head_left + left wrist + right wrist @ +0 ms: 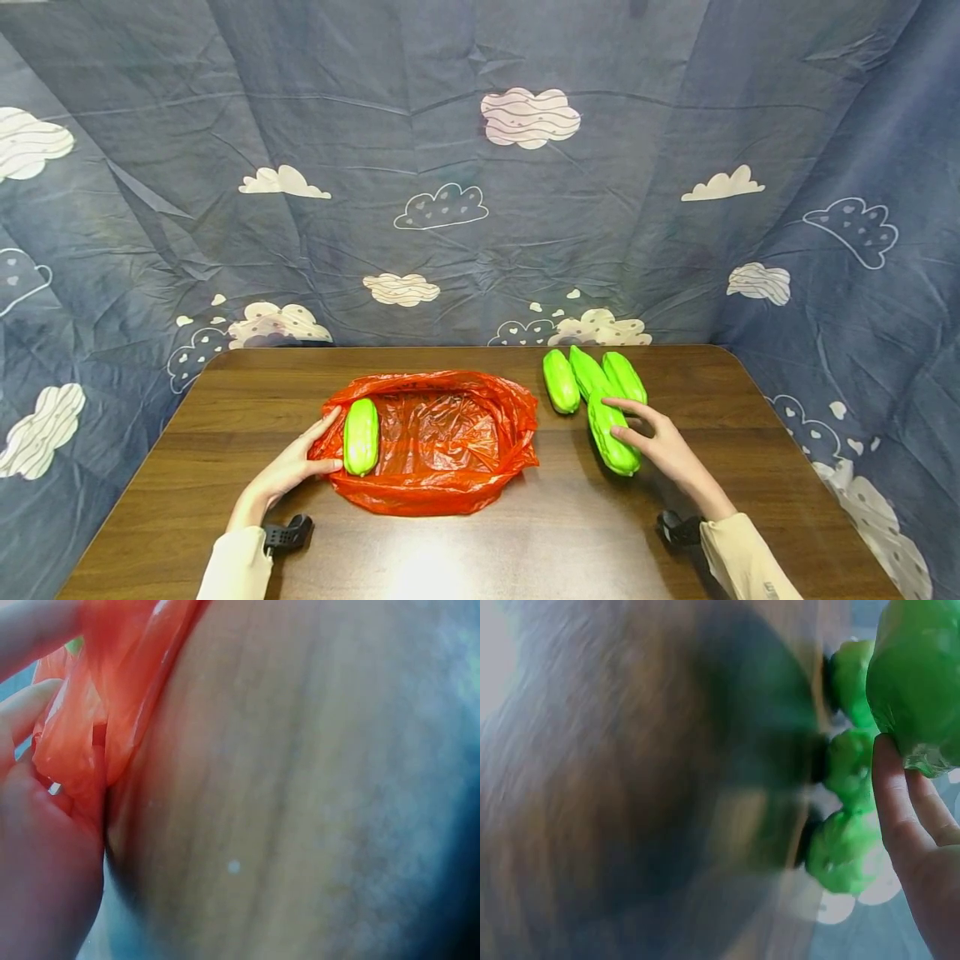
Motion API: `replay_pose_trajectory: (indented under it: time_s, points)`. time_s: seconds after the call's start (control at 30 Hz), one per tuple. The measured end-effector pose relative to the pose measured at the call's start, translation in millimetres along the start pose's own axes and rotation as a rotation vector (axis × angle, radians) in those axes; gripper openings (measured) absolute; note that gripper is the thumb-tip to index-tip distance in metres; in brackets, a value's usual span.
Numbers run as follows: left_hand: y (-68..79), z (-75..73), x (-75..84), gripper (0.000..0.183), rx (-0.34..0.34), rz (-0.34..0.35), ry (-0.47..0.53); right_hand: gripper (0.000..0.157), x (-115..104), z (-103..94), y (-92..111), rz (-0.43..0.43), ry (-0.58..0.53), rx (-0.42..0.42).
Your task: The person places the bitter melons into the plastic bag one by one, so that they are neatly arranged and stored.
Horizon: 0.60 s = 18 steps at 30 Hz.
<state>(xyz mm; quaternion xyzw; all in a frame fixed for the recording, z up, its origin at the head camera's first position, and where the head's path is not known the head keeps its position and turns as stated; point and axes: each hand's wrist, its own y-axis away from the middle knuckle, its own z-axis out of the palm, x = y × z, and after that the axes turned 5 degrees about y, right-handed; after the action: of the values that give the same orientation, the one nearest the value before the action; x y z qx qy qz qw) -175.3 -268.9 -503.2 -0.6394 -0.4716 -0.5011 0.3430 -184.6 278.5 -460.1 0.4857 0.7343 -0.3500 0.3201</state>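
A red plastic bag (435,500) lies on the table with its mouth spread open. My left hand (296,462) grips its left rim, the thin plastic (127,690) bunched between thumb and fingers. Inside that end of the bag is a plump, long green gourd-like vegetable (362,437). My right hand (663,442) holds a similar green gourd (611,437) from its right side, raised off the table in the right wrist view. Behind it lie three more green gourds, at left (561,382), middle (588,371) and right (624,377); the held one partly covers the middle one.
The brown wooden table (487,567) has rounded back corners. A dark blue curtain (450,250) with cloud prints hangs along its back edge and around the sides. A black wrist device (288,533) sits on the left wrist, another (678,529) on the right.
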Motion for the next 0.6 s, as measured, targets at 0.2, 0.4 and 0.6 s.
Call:
replay_pose_trajectory:
  time_s: [0.2, 0.4, 0.6]
  points:
    - [-0.9, 0.4, -0.4, 0.082, -0.002, 0.001, 0.005, 0.043, -8.7, 6.6, -7.6, -0.019, -0.005, -0.008]
    - [-1.0, 0.4, -0.6, 0.082, 0.004, 0.002, -0.009, 0.045, -21.3, 14.1, -14.8, -0.02, -0.01, -0.017]
    - [-0.3, 0.4, -0.5, 0.081, 0.004, 0.007, -0.007, 0.045, -33.0, 22.8, -21.9, -0.063, -0.051, -0.034]
